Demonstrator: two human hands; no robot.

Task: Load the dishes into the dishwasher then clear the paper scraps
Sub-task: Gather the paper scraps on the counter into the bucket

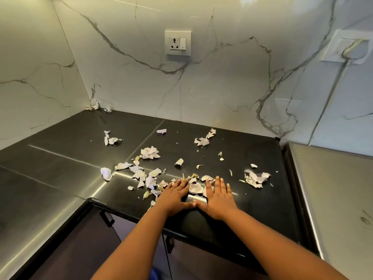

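Torn white paper scraps (150,152) lie scattered over the black countertop (66,158), with more scraps near the right side (257,178) and two in the back corner (93,106). My left hand (175,196) and my right hand (219,199) lie flat on the counter near its front edge, fingers straight, thumbs nearly touching. Between them sits a small heap of scraps (194,187), hemmed in by both hands. No dishes or dishwasher are in view.
Marble wall panels rise behind the counter, with a socket and switch (178,43) in the middle and a second plate with a cable (347,48) at the right. Dark cabinet doors with handles (107,218) sit below. A pale steel surface (333,188) adjoins on the right.
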